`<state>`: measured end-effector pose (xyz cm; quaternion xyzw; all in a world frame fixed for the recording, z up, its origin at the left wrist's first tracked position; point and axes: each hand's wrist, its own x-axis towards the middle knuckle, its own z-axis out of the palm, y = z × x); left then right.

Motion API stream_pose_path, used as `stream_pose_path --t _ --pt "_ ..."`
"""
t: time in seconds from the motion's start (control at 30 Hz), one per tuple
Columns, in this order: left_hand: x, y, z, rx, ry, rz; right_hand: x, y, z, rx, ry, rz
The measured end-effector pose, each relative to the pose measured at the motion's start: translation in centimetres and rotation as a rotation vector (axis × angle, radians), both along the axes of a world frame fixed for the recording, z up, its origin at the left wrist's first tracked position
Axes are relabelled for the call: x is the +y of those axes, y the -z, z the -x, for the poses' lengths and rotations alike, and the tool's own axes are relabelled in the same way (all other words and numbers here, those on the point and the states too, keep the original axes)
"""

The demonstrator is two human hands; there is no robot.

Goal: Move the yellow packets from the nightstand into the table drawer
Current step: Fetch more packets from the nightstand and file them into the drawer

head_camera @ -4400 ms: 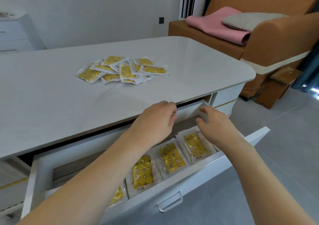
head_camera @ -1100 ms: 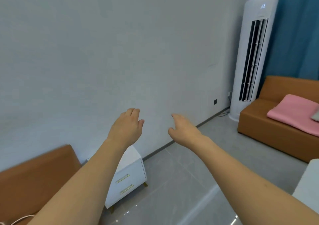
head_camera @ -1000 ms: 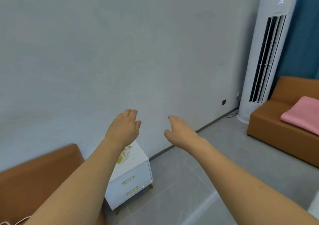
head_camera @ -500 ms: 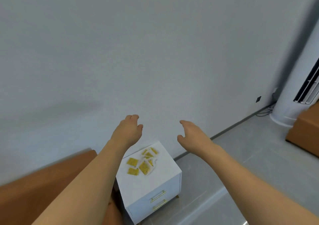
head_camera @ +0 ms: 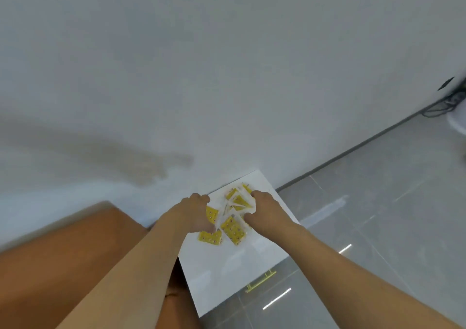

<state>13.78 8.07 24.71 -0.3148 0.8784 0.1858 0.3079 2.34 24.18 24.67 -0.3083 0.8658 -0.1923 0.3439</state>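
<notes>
Several yellow packets (head_camera: 233,228) in clear wrappers lie in a loose pile on the far part of the white nightstand (head_camera: 227,273). My left hand (head_camera: 195,211) is at the pile's left side, with its curled fingers closing on the packets there. From the right, my right hand (head_camera: 264,211) does the same, its fingers curled over the packets on that side. The hands hide part of the pile. The table and its drawer are out of view.
A brown upholstered piece (head_camera: 63,265) stands against the nightstand's left side. The white wall (head_camera: 227,76) is right behind it. Grey tiled floor (head_camera: 378,202) spreads to the right, with cables (head_camera: 443,104) at the far right. A gold drawer handle (head_camera: 261,280) shows on the nightstand's front.
I have turned from the table to the nightstand and come close. Both hands, open in the air half a second ago, have dropped onto the packet pile and closed in from both sides.
</notes>
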Motion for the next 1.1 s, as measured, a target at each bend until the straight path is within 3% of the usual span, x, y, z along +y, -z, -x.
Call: stream_pose_path --t 0.13,0.3,0.43,0.57,0.73,0.93,1.1 --pt "-3.4 13.7 2.0 -0.024 0.116 0.039 -4.7 12.5 1.2 0.055 -0.135 -0.150" --pt "-5.1 26.0 2.1 -0.062 0.202 0.102 -6.4 24.5 1.9 0.323 -0.285 -0.321" --pt "-4.8 30.8 0.5 0.017 0.174 0.159 -6.7 29.5 1.4 0.519 -0.282 -0.329" --pt "-4.5 31.4 -0.2 0.150 0.176 0.244 -7.1 30.2 1.5 0.628 -0.296 -0.273" --pt "-4.3 31.1 -0.2 0.147 0.119 0.245 -8.0 28.3 1.6 0.468 -0.289 -0.341" --pt "-4.7 30.5 0.4 -0.064 -0.047 -0.092 -7.5 27.0 3.2 0.010 -0.095 -0.248" --pt "-5.2 30.5 0.2 -0.041 -0.020 0.097 -5.5 25.5 4.8 -0.167 0.011 -0.174"
